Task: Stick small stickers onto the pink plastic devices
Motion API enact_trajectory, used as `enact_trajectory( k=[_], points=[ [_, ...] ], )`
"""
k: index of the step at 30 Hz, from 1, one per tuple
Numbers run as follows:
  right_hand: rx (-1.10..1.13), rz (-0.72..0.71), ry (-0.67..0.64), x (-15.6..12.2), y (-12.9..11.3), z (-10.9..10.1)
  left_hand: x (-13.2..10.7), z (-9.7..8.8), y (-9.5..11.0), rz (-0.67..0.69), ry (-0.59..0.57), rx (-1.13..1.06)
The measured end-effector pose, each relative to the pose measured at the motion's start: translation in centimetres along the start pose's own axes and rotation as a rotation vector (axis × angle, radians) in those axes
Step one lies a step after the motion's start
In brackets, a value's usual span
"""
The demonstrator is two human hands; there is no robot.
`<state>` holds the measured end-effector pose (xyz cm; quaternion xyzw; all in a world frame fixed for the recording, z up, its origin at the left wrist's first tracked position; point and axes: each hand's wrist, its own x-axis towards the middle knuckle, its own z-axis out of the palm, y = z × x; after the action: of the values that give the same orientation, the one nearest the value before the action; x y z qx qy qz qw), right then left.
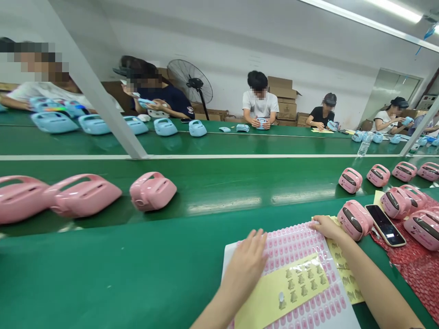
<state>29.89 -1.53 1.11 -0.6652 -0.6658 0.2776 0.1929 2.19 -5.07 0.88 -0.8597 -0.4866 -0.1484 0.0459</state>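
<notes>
A sticker sheet [295, 242] lies at the counter's [103, 283] near edge with a smaller sheet [274, 292] on it. A phone [384, 225] and cases [355, 219] lie toward the right edge.

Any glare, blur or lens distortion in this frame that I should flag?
Head view: the ceiling light strip is blown out, with a pale glare streak on the green belt; the pink cases at the left edge look stretched and smeared; the left hand, right hand and sticker sheet are sharp.
</notes>
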Motion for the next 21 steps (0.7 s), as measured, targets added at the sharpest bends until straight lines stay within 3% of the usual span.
enact_trajectory(
  k=[2, 5, 12, 16, 20, 21],
  points=[
    [-0.037, 0.014, -0.011, 0.5, 0.0, 0.1, -0.4, 2.0, 0.8, 0.103, -0.038, -0.017],
    [-0.086, 0.035, -0.023, 1.0, 0.0, 0.2, -0.6, 3.7, 0.8, 0.087, -0.090, 0.014],
    [-0.143, 0.053, -0.045, 1.1, -0.2, 0.3, -0.2, 4.4, 0.0, 0.004, -0.126, -0.034],
    [-0.144, 0.054, -0.053, 1.1, -0.5, 0.2, 0.1, 3.6, -0.9, -0.022, -0.126, -0.137],
    [-0.133, 0.040, -0.061, 0.7, -0.9, -0.1, 1.4, 0.7, -3.1, -0.204, 0.006, -0.206],
    [-0.133, 0.037, -0.060, 0.5, -1.0, -0.3, 1.9, -0.1, -3.6, -0.228, -0.033, -0.215]
  ],
)
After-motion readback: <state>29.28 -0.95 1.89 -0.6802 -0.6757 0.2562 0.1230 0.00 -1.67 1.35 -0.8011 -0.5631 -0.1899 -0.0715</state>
